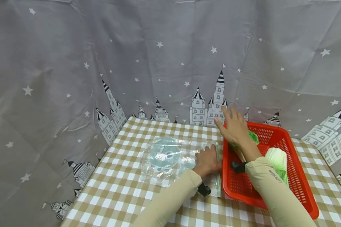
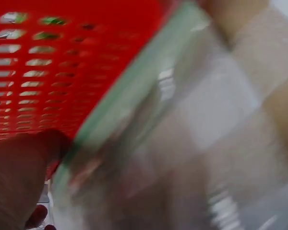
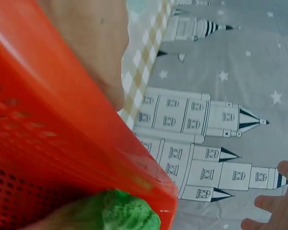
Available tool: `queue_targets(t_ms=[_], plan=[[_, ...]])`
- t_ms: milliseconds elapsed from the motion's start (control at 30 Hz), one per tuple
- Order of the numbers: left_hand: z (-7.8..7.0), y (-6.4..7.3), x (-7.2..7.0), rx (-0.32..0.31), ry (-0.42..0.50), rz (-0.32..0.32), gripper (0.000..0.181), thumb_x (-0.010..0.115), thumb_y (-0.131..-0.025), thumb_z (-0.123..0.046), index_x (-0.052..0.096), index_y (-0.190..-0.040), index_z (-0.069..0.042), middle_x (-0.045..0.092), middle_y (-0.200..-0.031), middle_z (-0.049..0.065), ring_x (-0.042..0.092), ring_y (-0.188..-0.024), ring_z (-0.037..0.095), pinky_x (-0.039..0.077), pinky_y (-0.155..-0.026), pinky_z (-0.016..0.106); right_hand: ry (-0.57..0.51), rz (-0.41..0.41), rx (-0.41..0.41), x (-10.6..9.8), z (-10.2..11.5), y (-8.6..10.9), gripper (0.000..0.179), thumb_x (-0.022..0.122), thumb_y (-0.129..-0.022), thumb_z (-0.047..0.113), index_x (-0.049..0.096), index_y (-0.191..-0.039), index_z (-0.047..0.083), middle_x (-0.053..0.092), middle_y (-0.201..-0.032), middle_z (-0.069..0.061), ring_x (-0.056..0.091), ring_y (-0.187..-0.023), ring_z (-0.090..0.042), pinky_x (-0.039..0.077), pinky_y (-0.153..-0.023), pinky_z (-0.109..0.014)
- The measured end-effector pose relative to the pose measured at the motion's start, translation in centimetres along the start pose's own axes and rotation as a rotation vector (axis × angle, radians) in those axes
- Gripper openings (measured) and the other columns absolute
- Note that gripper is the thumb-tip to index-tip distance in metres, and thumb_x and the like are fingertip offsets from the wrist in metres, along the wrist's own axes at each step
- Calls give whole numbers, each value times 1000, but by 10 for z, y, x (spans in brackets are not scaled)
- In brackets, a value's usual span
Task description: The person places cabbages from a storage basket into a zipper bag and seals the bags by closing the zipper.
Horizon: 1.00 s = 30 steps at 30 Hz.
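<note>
A clear zip bag (image 1: 164,154) with a pale blue printed picture lies flat on the checked cloth. My left hand (image 1: 208,160) rests over its green zip edge (image 2: 120,96), thumb out toward the red basket (image 1: 299,176). Above the basket's far left corner, my right hand (image 1: 235,127) is raised, fingers spread and holding nothing; its fingertips (image 3: 283,201) also show in the right wrist view. Inside the basket lies a Chinese cabbage (image 1: 276,160), white stalk toward the back. Another leafy green vegetable (image 3: 129,211) is partly hidden by my right hand and forearm.
The basket stands close against the bag's right side. A brown and white checked cloth (image 1: 111,176) covers the table. Behind it hangs a grey curtain (image 1: 159,63) printed with castles and stars. Black straps sit on both wrists.
</note>
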<state>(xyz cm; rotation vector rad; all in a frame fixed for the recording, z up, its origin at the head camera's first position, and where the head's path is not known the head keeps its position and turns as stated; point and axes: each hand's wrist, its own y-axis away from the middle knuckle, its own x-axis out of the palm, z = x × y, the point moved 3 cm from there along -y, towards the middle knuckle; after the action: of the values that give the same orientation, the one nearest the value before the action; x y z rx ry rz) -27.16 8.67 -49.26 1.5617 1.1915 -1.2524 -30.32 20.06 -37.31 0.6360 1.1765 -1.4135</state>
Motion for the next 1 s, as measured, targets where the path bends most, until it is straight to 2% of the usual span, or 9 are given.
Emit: queue_targets(t_ms=[67,167,300,400,600,733,867,967,1000], plan=[[-1,8,11,-33,-14,12,67,70,-73,-62,54,-118,-16,61,-99,6,63,-87,29,48,-69,47,-16,-6,-20,4,2,8,70,37,-100,54,25,-155,13,24,-153,-30,23,-136,-53,18,-105,-68],[6,14,14,-75,23,8,49,71,-76,-52,61,-105,-14,64,-89,5,64,-78,26,49,-62,44,-29,-15,-44,9,5,19,67,40,-100,50,29,-154,11,28,-151,-30,26,-135,-53,20,-105,-66],[28,21,3,-84,156,-43,18,65,-78,-31,61,-73,-15,62,-69,3,60,-59,21,45,-48,40,-35,-5,-71,15,7,34,64,45,-100,44,32,-152,9,31,-148,-31,29,-133,-53,22,-104,-67],[48,30,-9,-54,268,-140,18,62,-79,-22,56,-63,-16,58,-59,0,54,-51,18,41,-43,37,-52,4,-107,18,14,43,62,47,-100,42,35,-151,8,34,-147,-31,30,-133,-52,23,-103,-67],[89,58,-28,-15,360,-316,22,65,-84,-23,55,-65,-21,49,-55,-9,50,-49,14,39,-44,33,-45,7,-233,17,50,63,57,51,-99,38,45,-145,4,42,-144,-26,35,-134,-45,26,-106,-62],[107,78,-35,15,380,-374,24,66,-85,-25,53,-65,-22,45,-54,-12,48,-48,11,37,-44,30,-28,118,-277,26,85,90,49,52,-100,30,53,-137,-2,48,-140,-26,39,-132,-46,28,-107,-61],[116,95,-40,75,420,-400,24,62,-86,-19,50,-65,-22,43,-53,-14,43,-45,7,35,-42,27,-6,188,-381,55,108,115,22,58,-95,15,67,-104,-3,65,-108,-19,60,-107,-39,44,-93,-55],[118,103,-42,119,465,-391,22,58,-87,-16,50,-67,-21,42,-53,-14,41,-44,5,35,-41,25,48,182,-465,84,113,125,19,61,-91,14,67,-100,-1,65,-104,-17,61,-105,-37,46,-91,-54],[118,105,-43,132,477,-386,22,57,-88,-15,50,-68,-21,42,-54,-14,41,-44,4,35,-41,24,72,173,-479,93,114,127,23,60,-91,16,66,-105,-2,64,-109,-18,58,-111,-38,43,-95,-56]])
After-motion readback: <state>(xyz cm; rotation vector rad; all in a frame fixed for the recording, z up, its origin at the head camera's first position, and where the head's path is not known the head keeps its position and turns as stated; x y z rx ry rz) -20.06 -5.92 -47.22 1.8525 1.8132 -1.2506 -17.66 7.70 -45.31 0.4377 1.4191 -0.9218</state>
